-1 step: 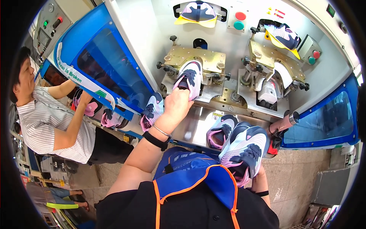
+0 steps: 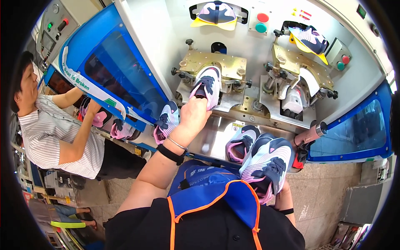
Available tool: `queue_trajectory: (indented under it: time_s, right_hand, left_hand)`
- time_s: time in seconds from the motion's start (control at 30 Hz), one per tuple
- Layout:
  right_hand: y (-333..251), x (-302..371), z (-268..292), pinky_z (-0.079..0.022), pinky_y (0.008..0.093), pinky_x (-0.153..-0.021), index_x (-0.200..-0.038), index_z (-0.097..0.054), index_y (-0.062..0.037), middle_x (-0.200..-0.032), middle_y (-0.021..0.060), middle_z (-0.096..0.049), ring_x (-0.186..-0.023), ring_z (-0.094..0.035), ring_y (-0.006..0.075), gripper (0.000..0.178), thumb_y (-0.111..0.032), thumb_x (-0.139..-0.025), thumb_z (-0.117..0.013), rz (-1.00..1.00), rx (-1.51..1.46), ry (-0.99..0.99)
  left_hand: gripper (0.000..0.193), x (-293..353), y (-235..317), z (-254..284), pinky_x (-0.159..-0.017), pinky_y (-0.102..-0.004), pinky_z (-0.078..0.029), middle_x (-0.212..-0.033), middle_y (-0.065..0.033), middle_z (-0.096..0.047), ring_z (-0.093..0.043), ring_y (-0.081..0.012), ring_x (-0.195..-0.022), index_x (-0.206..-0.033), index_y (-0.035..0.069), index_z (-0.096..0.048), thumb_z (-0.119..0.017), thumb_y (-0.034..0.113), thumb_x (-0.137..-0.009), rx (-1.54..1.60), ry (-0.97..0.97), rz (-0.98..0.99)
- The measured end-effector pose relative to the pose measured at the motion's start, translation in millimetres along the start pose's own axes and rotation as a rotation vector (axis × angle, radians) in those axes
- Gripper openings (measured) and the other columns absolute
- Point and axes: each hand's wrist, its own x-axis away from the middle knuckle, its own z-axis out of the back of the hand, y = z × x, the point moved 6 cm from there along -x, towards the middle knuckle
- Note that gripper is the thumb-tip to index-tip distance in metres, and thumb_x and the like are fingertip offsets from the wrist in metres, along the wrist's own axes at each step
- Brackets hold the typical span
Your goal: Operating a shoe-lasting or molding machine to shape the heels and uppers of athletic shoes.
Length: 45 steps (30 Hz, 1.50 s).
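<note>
My left hand (image 2: 194, 114) is closed around the heel opening of a sneaker (image 2: 210, 79), dark blue, white and pink. That sneaker's toe points away from me, into the curved cutout of a brass-coloured plate (image 2: 216, 62) on the machine's left station. Close to my body on the right, my right hand (image 2: 284, 195) holds up a similar sneaker (image 2: 273, 160), toe pointing away. The shoe hides most of that hand's fingers. Just left of it, another sneaker (image 2: 240, 143) sits on the metal ledge (image 2: 208, 139). A further sneaker (image 2: 166, 121) stands left of my left wrist.
The right station has its own brass plate (image 2: 302, 64) over a white form (image 2: 293, 99). Blue-framed doors (image 2: 121, 66) flank the cabinet. A pink cylinder (image 2: 310, 133) stands at the ledge's right end. Red and green buttons (image 2: 261, 23) are on the back wall. A co-worker (image 2: 62, 125) stands at left.
</note>
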Motion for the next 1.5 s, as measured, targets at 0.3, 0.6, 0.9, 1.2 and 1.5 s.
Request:
queue_trajectory:
  time_s: [0.3, 0.6, 0.9, 1.2, 1.5]
  right_hand:
    - [14, -134, -47, -0.050, 0.0385, -0.102, -0.141, -0.044, -0.0065, -0.128, 0.0114, -0.057, -0.117, -0.058, 0.0253, 0.040, -0.015, -0.102, -0.047, 0.249, 0.163, -0.350]
    - [-62, -328, -300, -0.050, 0.0384, -0.102, -0.140, -0.044, -0.0053, -0.128, 0.0122, -0.058, -0.117, -0.059, 0.0256, 0.039, -0.015, -0.102, -0.046, 0.447, -0.154, -0.991]
    - [-91, -363, -301, -0.051, 0.0384, -0.102, -0.140, -0.045, -0.0040, -0.128, 0.0130, -0.058, -0.116, -0.059, 0.0258, 0.039, -0.015, -0.102, -0.046, 0.373, -0.331, -0.960]
    - [32, -177, -23, -0.051, 0.0383, -0.102, -0.140, -0.045, -0.0028, -0.128, 0.0138, -0.059, -0.116, -0.060, 0.0260, 0.039, -0.015, -0.102, -0.046, -0.069, -0.387, -0.363]
    - [76, -52, 7, -0.051, 0.0383, -0.102, -0.139, -0.046, -0.0016, -0.128, 0.0146, -0.060, -0.116, -0.061, 0.0262, 0.039, -0.014, -0.103, -0.046, -0.341, -0.618, -0.135]
  left_hand:
    - [0.011, 14, -25, -45, -0.057, -0.0476, -0.056, -0.069, -0.0161, -0.067, -0.068, -0.0342, -0.066, -0.076, 0.004, -0.071, -0.067, 0.014, -0.076, 0.061, 0.005, 0.163]
    - [0.044, -2, -7, -49, -0.065, -0.0376, -0.055, -0.078, -0.0088, -0.070, -0.065, -0.0249, -0.078, -0.121, 0.000, -0.065, -0.060, 0.013, -0.079, -0.158, 0.137, 0.005]
    - [0.026, 28, 19, -70, -0.097, -0.0394, -0.047, -0.074, -0.0095, -0.067, -0.063, -0.0237, -0.084, -0.103, 0.003, -0.069, -0.059, 0.013, -0.082, -0.283, 0.302, -0.121]
    - [0.020, 101, 23, 24, -0.082, -0.0358, -0.053, -0.082, -0.0044, -0.064, -0.064, -0.0244, -0.090, -0.085, 0.011, -0.065, -0.067, 0.030, -0.081, 0.075, 0.151, -0.152]
    - [0.032, 146, -114, 39, -0.066, -0.0383, -0.050, -0.098, -0.0068, -0.060, -0.060, -0.0272, -0.089, -0.091, 0.010, -0.064, -0.082, 0.029, -0.072, -0.182, 0.080, 0.072]
